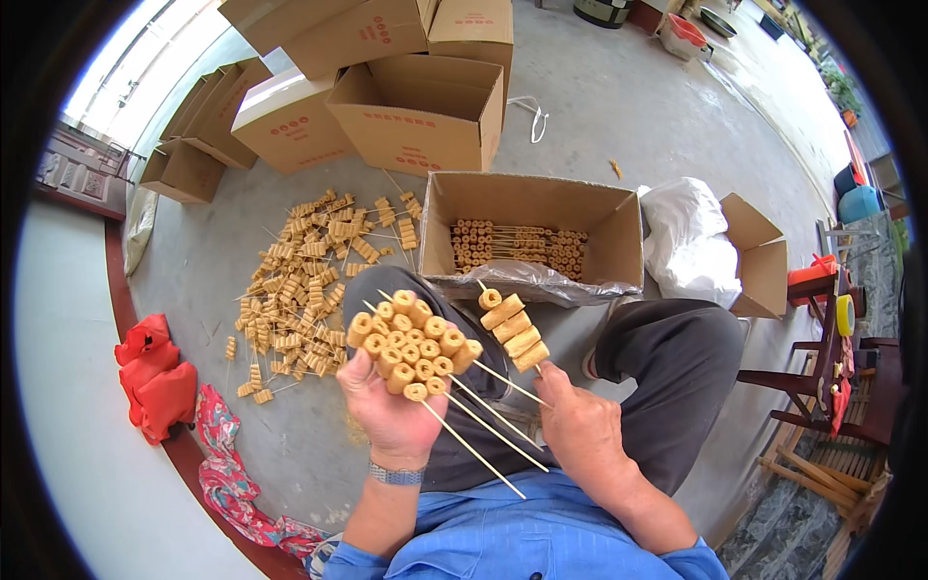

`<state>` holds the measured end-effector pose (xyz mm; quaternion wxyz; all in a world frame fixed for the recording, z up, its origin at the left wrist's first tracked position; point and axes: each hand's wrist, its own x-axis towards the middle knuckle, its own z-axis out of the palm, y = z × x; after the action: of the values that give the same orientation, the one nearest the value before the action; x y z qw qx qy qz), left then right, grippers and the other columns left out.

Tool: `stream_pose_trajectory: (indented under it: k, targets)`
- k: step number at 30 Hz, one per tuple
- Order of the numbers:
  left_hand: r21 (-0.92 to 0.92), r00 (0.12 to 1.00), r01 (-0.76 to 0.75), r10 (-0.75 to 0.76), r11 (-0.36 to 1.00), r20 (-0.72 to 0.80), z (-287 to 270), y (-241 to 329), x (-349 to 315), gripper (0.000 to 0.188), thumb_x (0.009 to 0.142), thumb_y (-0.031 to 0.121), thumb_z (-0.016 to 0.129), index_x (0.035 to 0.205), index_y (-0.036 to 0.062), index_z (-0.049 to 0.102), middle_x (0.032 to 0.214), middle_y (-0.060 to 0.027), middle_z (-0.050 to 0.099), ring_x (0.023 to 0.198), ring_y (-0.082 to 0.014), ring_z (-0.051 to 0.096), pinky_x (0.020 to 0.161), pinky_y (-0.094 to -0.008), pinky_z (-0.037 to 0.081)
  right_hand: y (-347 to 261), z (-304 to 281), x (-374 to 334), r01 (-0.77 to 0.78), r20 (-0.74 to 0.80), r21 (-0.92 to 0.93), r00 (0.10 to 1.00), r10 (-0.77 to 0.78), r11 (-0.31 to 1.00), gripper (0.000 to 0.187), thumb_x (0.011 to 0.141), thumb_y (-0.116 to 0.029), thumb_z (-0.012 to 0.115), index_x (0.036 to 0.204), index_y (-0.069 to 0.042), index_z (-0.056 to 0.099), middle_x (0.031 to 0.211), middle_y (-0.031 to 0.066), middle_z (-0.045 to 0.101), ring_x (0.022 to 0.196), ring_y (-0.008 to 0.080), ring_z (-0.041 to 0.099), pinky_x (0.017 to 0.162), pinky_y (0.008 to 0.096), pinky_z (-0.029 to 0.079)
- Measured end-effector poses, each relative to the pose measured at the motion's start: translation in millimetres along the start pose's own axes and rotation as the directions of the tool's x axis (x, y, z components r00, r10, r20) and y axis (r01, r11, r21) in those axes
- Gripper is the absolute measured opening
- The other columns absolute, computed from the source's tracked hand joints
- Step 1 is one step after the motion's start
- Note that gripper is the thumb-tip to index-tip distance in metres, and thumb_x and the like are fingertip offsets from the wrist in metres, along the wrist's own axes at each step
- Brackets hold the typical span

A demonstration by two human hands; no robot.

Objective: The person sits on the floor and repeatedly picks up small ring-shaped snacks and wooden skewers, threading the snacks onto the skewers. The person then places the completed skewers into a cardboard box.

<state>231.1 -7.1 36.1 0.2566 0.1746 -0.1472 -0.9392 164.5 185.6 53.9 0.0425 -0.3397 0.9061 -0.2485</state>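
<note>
My left hand (391,406) is closed round a bundle of skewers (411,348), each threaded with golden-brown rolled pieces that have hollow centres. Their thin sticks point down and to the right, toward my right hand. Between the fingers of my right hand (580,416) is one single skewer (512,329), its row of rolls slanting up and left beside the bundle. Just beyond my knees stands an open cardboard box (534,198), where more skewers (517,246) lie in rows above a clear plastic liner (541,280). A large loose heap of skewers (304,280) covers the floor at the left.
Several cardboard boxes (416,121) stand at the back left. White plastic bags (686,242) and a smaller open box (754,256) sit right of the packed box. A red cloth bag (155,382) and a floral cloth (227,464) lie along the left wall; a dark wooden stool (812,358) stands at right.
</note>
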Motion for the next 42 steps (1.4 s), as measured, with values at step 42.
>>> stream_pose_trajectory:
  k: [42]
  targets:
    - [0.196,0.925,0.301,-0.335,0.933,0.179,13.1,-14.1,-26.3,0.096,0.073,0.051,0.065,0.148,0.0004,0.031,0.138,-0.0247,0.048,0.127,-0.0438,0.050,0.104,-0.0528,0.047,-13.7,-4.9,-19.9,0.025,0.093,0.360,0.994,-0.063,0.932,0.016,0.087,-0.010,0.069,0.100,-0.004,0.061,0.066,0.0128,0.061,0.055,0.0284,0.064,0.047,0.0373,0.048]
